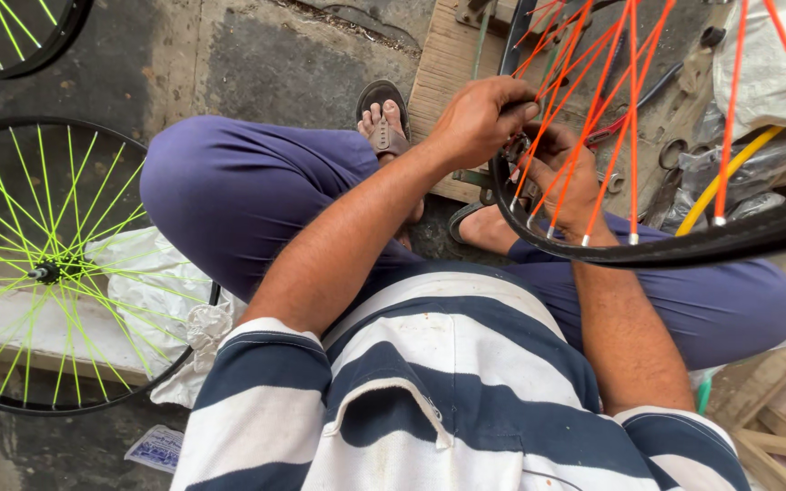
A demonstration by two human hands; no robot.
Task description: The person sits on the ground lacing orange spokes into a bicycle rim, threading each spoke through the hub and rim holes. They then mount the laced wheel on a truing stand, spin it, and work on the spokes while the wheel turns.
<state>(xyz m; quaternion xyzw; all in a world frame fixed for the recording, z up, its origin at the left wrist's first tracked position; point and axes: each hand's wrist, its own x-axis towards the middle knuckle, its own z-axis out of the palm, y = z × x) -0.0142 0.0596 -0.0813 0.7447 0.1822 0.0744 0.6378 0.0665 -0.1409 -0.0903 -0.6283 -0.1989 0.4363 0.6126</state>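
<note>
Over the lap, at the black rim with orange spokes: left hand curled tight, pinching a spoke; right hand clasped behind spokes, grip unclear

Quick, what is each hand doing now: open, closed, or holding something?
Left hand: closed, fingers pinching at an orange spoke near the black rim.
Right hand: curled around the spokes inside the rim; whether it grips one cannot be told.
</note>
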